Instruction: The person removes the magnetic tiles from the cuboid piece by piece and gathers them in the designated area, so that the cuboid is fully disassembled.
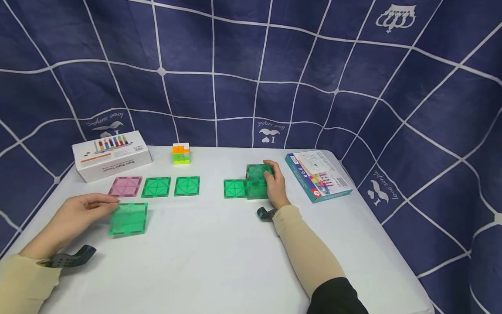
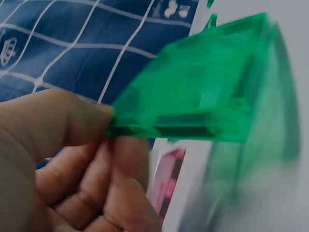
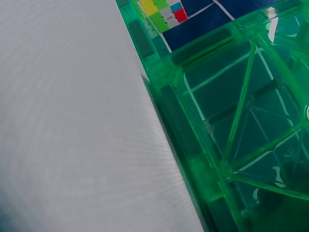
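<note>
Green square tile [image 1: 127, 220] tilted over the worktop [image 1: 219, 266], pinched in the left hand [image 1: 74, 220].
It lies at 3 o'clock from that hand, thumb and fingers clamped on its 11 o'clock corner; square, so no long axis, its opposite corner points between 4 and 5. Beyond, at 12, lies the pink tile [image 1: 124, 187]; toward half past two stands the green structure [image 1: 256, 186], nearer the right hand [image 1: 279, 186], which grips its 3 o'clock side.
</note>
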Demonstrator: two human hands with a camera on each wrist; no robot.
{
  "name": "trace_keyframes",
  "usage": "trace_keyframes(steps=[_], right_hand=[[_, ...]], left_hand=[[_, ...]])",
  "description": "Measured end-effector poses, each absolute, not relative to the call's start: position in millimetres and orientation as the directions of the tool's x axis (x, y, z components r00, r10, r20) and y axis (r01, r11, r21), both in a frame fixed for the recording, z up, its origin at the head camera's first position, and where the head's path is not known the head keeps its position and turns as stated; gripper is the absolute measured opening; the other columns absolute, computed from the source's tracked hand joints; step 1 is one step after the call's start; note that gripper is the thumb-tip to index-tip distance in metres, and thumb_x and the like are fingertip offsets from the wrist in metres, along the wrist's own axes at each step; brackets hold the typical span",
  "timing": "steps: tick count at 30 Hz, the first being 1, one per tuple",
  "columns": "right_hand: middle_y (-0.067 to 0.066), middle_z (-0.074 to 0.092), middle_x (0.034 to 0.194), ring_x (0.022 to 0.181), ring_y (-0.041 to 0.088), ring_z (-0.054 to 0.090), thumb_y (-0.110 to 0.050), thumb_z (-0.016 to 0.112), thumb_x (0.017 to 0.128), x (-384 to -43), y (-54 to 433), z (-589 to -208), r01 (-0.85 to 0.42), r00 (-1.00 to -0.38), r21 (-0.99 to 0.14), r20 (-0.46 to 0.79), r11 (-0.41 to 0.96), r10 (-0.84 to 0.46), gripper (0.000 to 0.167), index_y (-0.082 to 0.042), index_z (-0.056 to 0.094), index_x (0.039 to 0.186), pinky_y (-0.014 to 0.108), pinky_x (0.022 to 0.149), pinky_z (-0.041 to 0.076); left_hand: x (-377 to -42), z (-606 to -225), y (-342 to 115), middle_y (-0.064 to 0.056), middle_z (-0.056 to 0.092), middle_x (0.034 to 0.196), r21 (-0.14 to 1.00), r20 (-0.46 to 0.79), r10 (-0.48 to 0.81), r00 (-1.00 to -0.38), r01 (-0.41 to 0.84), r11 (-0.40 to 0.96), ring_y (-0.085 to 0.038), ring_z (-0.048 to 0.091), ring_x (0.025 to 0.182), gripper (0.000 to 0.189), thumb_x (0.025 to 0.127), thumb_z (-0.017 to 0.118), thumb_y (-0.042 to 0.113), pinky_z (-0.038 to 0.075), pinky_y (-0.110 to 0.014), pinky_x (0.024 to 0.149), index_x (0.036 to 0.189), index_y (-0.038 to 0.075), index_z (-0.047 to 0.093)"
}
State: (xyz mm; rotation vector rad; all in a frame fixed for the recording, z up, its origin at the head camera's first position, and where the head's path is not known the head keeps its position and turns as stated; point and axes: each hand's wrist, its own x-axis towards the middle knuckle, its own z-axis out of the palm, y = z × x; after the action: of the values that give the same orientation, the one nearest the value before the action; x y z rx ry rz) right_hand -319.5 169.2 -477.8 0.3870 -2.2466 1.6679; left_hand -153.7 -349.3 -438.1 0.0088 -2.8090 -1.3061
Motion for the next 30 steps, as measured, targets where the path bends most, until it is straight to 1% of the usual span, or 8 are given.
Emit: trace_keyframes(steps=[3,7,10,15,18,21,24,30], right_hand=[[0.005,0.057,0.142,0.135,0.023,0.05,-0.017,0.045,0.105,-319,170,-477,-0.393,-0.915,-0.873,0.403,0.288,-0.027,0.038,-0.017,0.056,0.142,0.049,0.118,0.034],[0.003,0.056,0.145,0.136,0.022,0.048,-0.018,0.044,0.106,-318,170,-475,-0.38,-0.921,-0.875,0.389,0.301,-0.032,0.039,-0.017,0.054,0.143,0.049,0.118,0.034],[0.001,0.055,0.146,0.137,0.021,0.048,-0.02,0.044,0.106,-316,170,-475,-0.36,-0.928,-0.881,0.371,0.306,-0.024,0.039,-0.021,0.055,0.143,0.05,0.118,0.034],[0.002,0.054,0.147,0.14,0.021,0.046,-0.019,0.043,0.106,-315,169,-475,-0.371,-0.924,-0.878,0.381,0.302,-0.026,0.039,-0.017,0.054,0.144,0.049,0.119,0.033],[0.002,0.054,0.148,0.142,0.021,0.045,-0.019,0.043,0.107,-315,169,-475,-0.378,-0.922,-0.878,0.386,0.294,-0.035,0.04,-0.014,0.053,0.145,0.048,0.12,0.032],[0.002,0.052,0.15,0.144,0.02,0.043,-0.018,0.043,0.107,-314,169,-474,-0.362,-0.929,-0.885,0.369,0.294,-0.034,0.04,-0.014,0.052,0.146,0.047,0.122,0.031],[0.002,0.05,0.153,0.146,0.02,0.04,-0.019,0.042,0.109,-313,170,-473,-0.345,-0.936,-0.889,0.349,0.302,-0.04,0.04,-0.016,0.051,0.147,0.047,0.123,0.029],[0.009,0.048,0.156,0.149,0.025,0.038,-0.014,0.041,0.11,-303,169,-458,-0.322,-0.946,-0.898,0.315,0.3,-0.072,0.041,-0.012,0.05,0.149,0.047,0.125,0.027]], left_hand=[[-154,-448,-366,0.027,0.067,0.102,0.725,0.013,-0.046,-0.999,-0.022,0.688,0.021,0.052,0.089,0.042,0.1,0.068,0.039,0.047,-0.013,0.068,0.123,0.003,0.07],[-156,-457,-378,-0.003,0.075,0.106,0.663,0.05,-0.081,-0.995,-0.028,0.748,0.021,0.049,0.083,0.039,0.101,0.066,0.036,0.044,-0.015,0.064,0.12,0.002,0.071],[-159,-461,-381,-0.023,0.073,0.113,0.636,0.052,-0.106,-0.993,-0.049,0.77,0.02,0.046,0.081,0.045,0.1,0.066,0.041,0.042,-0.019,0.064,0.122,0.002,0.07],[-163,-462,-378,-0.025,0.073,0.113,0.611,0.038,-0.143,-0.989,-0.09,0.787,0.017,0.045,0.082,0.058,0.097,0.069,0.05,0.039,-0.026,0.069,0.126,0.001,0.067],[-164,-460,-376,-0.025,0.074,0.109,0.597,0.056,-0.144,-0.988,-0.083,0.798,0.006,0.056,0.082,0.058,0.096,0.07,0.049,0.039,-0.027,0.068,0.125,-0.001,0.067],[-164,-461,-374,-0.026,0.073,0.108,0.584,0.064,-0.141,-0.988,-0.078,0.808,-0.017,0.066,0.087,0.057,0.097,0.07,0.047,0.041,-0.028,0.068,0.124,-0.002,0.066],[-164,-462,-373,-0.027,0.072,0.108,0.567,0.075,-0.13,-0.989,-0.065,0.821,-0.033,0.068,0.093,0.055,0.098,0.069,0.046,0.044,-0.031,0.068,0.124,-0.003,0.065],[-167,-461,-369,-0.03,0.07,0.106,0.501,0.099,-0.073,-0.992,-0.013,0.865,-0.046,0.066,0.094,0.051,0.098,0.071,0.038,0.05,-0.052,0.071,0.122,-0.007,0.065]])
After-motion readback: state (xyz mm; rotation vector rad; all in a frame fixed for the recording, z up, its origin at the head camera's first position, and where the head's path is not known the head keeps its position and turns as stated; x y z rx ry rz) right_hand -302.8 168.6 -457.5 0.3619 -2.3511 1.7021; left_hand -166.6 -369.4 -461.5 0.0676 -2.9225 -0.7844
